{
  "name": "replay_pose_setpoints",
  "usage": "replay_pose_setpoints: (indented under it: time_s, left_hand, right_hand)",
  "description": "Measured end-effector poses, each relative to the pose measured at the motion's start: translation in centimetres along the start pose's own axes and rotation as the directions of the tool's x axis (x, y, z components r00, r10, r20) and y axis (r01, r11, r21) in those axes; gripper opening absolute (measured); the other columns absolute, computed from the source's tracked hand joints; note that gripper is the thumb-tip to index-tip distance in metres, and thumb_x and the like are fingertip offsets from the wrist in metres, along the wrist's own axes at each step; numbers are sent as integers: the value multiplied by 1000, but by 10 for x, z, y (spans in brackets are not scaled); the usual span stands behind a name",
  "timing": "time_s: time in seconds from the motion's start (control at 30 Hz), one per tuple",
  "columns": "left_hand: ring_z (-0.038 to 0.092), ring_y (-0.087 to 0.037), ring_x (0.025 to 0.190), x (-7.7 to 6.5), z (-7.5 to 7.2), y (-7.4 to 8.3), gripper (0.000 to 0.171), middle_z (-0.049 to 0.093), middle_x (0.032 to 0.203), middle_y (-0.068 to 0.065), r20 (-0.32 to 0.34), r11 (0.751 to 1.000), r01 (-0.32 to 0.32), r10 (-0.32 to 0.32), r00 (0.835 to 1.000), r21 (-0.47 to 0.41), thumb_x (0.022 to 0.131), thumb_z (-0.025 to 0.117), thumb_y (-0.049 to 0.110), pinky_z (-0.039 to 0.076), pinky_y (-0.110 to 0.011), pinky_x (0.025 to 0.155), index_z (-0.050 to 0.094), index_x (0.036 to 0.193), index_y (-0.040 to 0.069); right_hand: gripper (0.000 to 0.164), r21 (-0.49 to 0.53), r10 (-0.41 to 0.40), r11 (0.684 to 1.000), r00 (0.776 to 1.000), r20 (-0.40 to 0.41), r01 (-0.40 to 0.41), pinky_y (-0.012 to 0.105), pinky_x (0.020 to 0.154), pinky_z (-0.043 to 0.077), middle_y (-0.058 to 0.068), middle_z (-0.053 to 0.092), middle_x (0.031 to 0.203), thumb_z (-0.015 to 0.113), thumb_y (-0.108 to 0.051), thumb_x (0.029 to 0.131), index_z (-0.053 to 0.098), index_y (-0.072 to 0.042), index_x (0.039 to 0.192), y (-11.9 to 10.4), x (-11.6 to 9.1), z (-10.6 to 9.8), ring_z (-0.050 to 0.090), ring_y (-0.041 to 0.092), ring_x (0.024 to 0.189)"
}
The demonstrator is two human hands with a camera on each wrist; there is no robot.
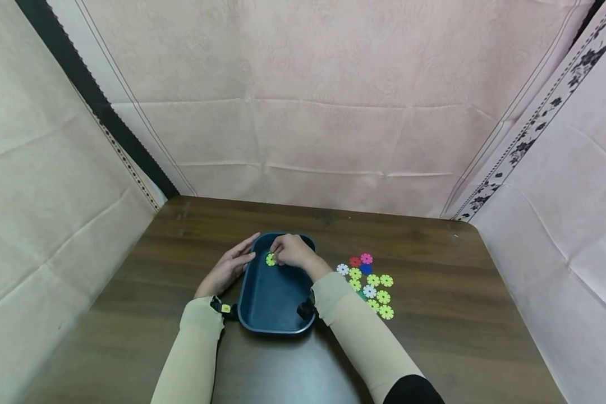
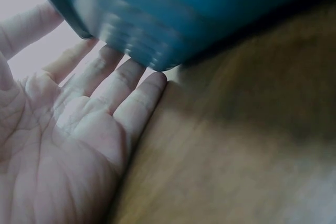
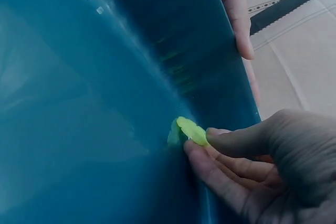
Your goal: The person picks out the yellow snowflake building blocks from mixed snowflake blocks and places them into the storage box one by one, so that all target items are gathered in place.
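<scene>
A blue tray [image 1: 272, 306] with raised walls stands on the table. My right hand [image 1: 294, 251] reaches inside it and pinches a yellow-green flower-shaped piece [image 3: 192, 131] between thumb and fingertips, close to the tray's floor; the head view shows this piece [image 1: 270, 259] near the left wall. My left hand [image 1: 227, 270] is at the tray's left side. In the left wrist view, the straight fingers of that hand [image 2: 79, 114] lie against the outer wall [image 2: 136, 19] of the tray.
Right of the tray, several flower-shaped pieces [image 1: 383, 296] lie on the brown wooden table [image 1: 449, 314], mostly yellow-green, with white, red, pink and blue ones. My right forearm partly covers a green one. Pale cloth [image 1: 308, 134] hangs behind the table and on both sides.
</scene>
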State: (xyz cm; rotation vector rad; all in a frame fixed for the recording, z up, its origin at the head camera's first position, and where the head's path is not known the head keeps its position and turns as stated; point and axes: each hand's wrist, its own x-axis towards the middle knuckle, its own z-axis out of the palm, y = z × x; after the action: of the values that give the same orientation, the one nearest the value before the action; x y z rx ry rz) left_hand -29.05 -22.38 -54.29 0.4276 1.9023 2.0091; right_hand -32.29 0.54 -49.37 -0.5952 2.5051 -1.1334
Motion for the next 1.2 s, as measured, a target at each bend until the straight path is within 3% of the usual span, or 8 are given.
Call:
replay_pose_setpoints:
  time_s: [0.37, 0.6, 0.83, 1.0, 1.2]
  left_hand:
    - [23, -26, 150, 2, 1, 4, 58, 21, 165, 0, 7, 1000, -13, 13, 1000, -11, 107, 50, 22, 43, -22, 103, 29, 160, 22]
    - [26, -24, 149, 0, 0, 1, 57, 24, 165, 1, 3, 1000, 12, -12, 1000, -11, 105, 54, 27, 41, -26, 106, 33, 158, 29]
    - [32, -26, 146, 0, 1, 1, 58, 26, 164, -1, -10, 1000, 24, -24, 1000, 2, 104, 56, 30, 43, -29, 105, 34, 158, 30]
    - [29, -28, 148, 2, 1, 4, 58, 22, 165, 0, -30, 1000, 14, -13, 999, 8, 105, 54, 27, 45, -26, 103, 33, 159, 27]
    - [26, -25, 149, 1, 4, 2, 58, 21, 165, 3, -39, 1000, 30, -29, 999, 1, 104, 56, 28, 45, -25, 102, 35, 158, 28]
  right_hand:
    - [19, -115, -22, 993, 999, -50, 16, 35, 83, 55, 1, 72, 101, 69, -18, 96, 74, -8, 111, -6, -5, -12, 66, 13, 87]
    - [23, -12, -64, 998, 996, -69, 64, 36, 87, 55, 2, 72, 99, 68, -14, 96, 70, -2, 116, -19, -13, -29, 68, 15, 90]
    - [28, 22, -99, 994, 987, -130, 103, 40, 88, 54, 2, 72, 104, 67, -23, 98, 70, -6, 119, -31, -40, -60, 67, 18, 97]
    - [22, 10, -122, 992, 979, -164, 126, 38, 86, 55, -2, 71, 102, 68, -26, 98, 73, -11, 113, -19, -59, -78, 66, 15, 96]
    - [20, 11, -119, 992, 979, -167, 122, 36, 84, 55, -4, 71, 100, 68, -29, 97, 74, -14, 110, 12, -87, -88, 66, 14, 94]
